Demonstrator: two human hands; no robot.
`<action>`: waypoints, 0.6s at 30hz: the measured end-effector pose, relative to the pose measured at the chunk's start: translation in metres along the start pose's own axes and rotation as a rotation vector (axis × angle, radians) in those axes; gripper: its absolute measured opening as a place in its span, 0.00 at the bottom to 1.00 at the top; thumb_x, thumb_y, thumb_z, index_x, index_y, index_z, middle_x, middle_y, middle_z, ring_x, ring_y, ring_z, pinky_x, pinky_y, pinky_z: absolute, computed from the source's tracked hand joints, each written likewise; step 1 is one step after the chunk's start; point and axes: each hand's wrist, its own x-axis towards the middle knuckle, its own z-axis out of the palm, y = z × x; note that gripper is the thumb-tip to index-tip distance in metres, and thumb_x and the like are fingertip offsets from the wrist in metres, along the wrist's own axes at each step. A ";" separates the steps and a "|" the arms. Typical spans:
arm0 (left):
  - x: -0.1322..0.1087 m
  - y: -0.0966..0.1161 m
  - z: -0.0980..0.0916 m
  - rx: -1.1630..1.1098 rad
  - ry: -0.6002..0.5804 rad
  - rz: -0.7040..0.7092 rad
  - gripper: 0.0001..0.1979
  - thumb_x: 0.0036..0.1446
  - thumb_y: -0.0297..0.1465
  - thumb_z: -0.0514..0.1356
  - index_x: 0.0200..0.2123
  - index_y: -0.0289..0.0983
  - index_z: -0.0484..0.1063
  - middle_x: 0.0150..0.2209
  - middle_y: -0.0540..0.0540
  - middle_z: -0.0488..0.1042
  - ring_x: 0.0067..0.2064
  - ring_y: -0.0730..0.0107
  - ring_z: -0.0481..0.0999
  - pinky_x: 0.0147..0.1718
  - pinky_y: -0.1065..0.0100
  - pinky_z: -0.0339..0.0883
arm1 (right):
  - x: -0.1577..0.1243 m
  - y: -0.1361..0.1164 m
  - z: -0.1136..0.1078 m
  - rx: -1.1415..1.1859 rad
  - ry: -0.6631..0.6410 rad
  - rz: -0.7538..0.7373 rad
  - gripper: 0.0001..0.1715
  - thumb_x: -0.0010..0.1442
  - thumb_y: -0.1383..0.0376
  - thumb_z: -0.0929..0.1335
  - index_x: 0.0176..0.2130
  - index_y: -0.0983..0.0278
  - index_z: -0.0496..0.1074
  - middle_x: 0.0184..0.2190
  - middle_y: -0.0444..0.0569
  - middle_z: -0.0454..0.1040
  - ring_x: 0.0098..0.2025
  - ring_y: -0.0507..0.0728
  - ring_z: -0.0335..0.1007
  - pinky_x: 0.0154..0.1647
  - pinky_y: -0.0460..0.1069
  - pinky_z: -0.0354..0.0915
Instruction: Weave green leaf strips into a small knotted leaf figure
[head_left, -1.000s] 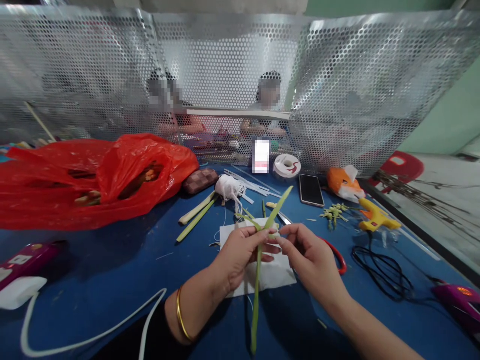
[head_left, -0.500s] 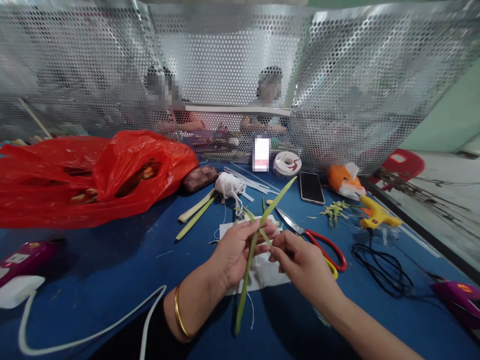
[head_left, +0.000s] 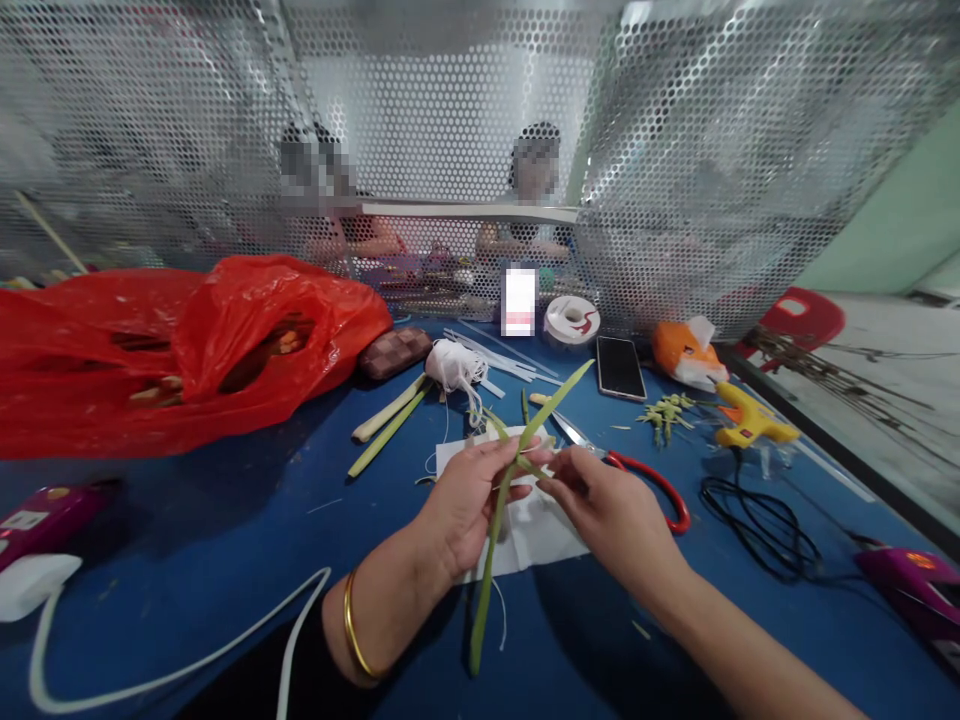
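Observation:
A long green leaf strip point(head_left: 491, 560) runs between my hands, one end pointing up and away, the other hanging toward me. My left hand point(head_left: 469, 500) pinches it near its middle, where strips cross. The thumb and fingers of my right hand point(head_left: 600, 500) are closed on a short side piece of green strip, right of the crossing. Below lies a white sheet point(head_left: 547, 545) on the blue table. Red-handled scissors point(head_left: 652, 480) lie partly behind my right hand, blades toward the back. A ball of white string point(head_left: 454, 368) and cut green stalks point(head_left: 386, 435) rest beyond my left hand.
On the left are a red plastic bag point(head_left: 195, 350) and a white cable point(head_left: 187, 670). To the right lie a phone point(head_left: 620, 367), a yellow glue gun point(head_left: 750, 418), its black cord point(head_left: 757, 525) and small green pieces point(head_left: 664, 415). A perforated metal screen point(head_left: 450, 120) stands behind.
My right hand has shifted slightly right and up beside the crossing, still pinching the side piece. My left hand keeps its hold. The whole view has moved a little.

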 end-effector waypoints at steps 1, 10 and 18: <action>0.000 -0.001 0.000 0.025 -0.009 0.021 0.08 0.59 0.30 0.63 0.35 0.34 0.83 0.35 0.40 0.83 0.34 0.71 0.79 0.31 0.74 0.67 | 0.001 -0.002 -0.002 0.120 0.008 0.006 0.09 0.60 0.58 0.68 0.38 0.60 0.72 0.32 0.48 0.80 0.33 0.58 0.76 0.33 0.50 0.66; -0.006 -0.012 0.003 0.206 -0.198 -0.047 0.11 0.55 0.34 0.67 0.37 0.32 0.82 0.32 0.39 0.82 0.34 0.69 0.76 0.31 0.72 0.62 | 0.006 -0.007 -0.004 0.790 0.128 0.262 0.15 0.51 0.54 0.74 0.28 0.64 0.77 0.25 0.48 0.78 0.30 0.57 0.72 0.33 0.51 0.68; -0.008 -0.013 0.002 0.276 -0.237 -0.104 0.11 0.50 0.35 0.68 0.34 0.33 0.82 0.33 0.41 0.83 0.28 0.71 0.74 0.28 0.70 0.62 | 0.007 -0.001 0.004 0.789 0.170 0.340 0.19 0.47 0.53 0.76 0.21 0.65 0.73 0.18 0.44 0.71 0.21 0.52 0.63 0.23 0.47 0.60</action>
